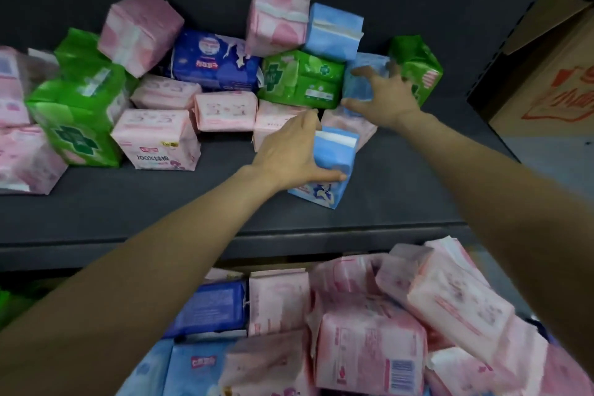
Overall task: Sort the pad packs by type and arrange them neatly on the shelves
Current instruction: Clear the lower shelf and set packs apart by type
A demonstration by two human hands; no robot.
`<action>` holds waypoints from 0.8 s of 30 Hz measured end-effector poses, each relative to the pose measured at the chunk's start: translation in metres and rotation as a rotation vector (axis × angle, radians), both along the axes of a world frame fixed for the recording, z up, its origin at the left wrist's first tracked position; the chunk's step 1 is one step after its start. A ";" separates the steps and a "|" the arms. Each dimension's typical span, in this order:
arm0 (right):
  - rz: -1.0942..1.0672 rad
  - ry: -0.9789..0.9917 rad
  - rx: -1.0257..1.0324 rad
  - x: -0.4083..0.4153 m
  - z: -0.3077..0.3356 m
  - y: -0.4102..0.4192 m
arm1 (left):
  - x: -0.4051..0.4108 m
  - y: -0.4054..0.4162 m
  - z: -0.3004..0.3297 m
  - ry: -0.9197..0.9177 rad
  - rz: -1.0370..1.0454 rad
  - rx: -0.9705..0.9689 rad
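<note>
On the dark upper shelf (160, 202), the left hand (289, 151) grips a light blue pack (334, 154) that stands near the shelf's front edge, thumb low on its face and fingers curled over its far side. Behind that pack and to its right, the right hand (382, 96) clamps a second light blue pack (360, 74), fingers spread over the top and thumb beneath. This second pack sits between 2 green packs, one (299, 80) to its left and one (418, 64) to its right. A third light blue pack (334, 30) rests on top of the pile beside a pink pack (276, 19). Left of the held front pack lie several pale pink packs (157, 138), a dark blue pack (215, 59) behind them, and more green packs (77, 116) farther left. Below the shelf, a heap of pink packs (385, 331) and blue ones (212, 305) fills the lower level.
</note>
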State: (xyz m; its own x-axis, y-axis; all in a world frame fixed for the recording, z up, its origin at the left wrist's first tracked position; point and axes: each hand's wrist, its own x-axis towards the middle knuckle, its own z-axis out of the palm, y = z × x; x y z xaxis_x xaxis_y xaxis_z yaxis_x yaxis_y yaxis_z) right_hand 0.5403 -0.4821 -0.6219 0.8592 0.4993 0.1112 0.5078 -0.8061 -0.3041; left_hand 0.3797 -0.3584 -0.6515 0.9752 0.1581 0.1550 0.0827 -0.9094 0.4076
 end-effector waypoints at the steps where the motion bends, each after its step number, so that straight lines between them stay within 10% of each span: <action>1: -0.001 -0.017 -0.005 0.000 -0.003 0.001 | -0.002 0.001 0.000 -0.001 -0.004 0.002; 13: -0.062 0.010 0.385 -0.084 -0.003 -0.067 | -0.034 0.005 0.004 0.029 0.206 -0.054; 24: 0.139 0.141 0.617 -0.260 0.030 -0.084 | -0.225 0.035 0.047 -0.082 0.392 -0.443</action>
State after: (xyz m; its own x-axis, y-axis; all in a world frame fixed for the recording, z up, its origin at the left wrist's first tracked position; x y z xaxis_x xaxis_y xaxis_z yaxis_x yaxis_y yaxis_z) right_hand 0.2808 -0.5657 -0.5917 0.8183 0.4876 0.3043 0.5163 -0.3910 -0.7620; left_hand 0.1548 -0.3231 -0.6044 0.8185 0.5709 0.0643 0.3306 -0.5595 0.7601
